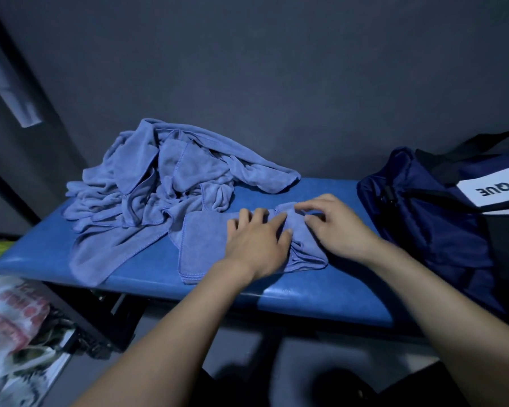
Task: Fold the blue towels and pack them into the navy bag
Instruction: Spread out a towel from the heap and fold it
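A person's left hand point(254, 240) presses flat, its grip open, on a partly folded blue towel point(206, 245) on the blue padded surface point(321, 298), while the right hand point(332, 223) pinches the towel's bunched end. A heap of unfolded blue towels point(162, 177) lies behind; the navy bag point(423, 218) sits at right.

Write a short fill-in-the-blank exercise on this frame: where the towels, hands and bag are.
1. Both hands, the left hand and the right hand, rest on the partly folded towel, which lies on the blue ____.
2. The pile of unfolded towels lies to the ____ of the folded one.
3. The navy bag sits at the bench's ____ end.
4. The white label on the bag bears ____ lettering.

Missing words: bench; left; right; black
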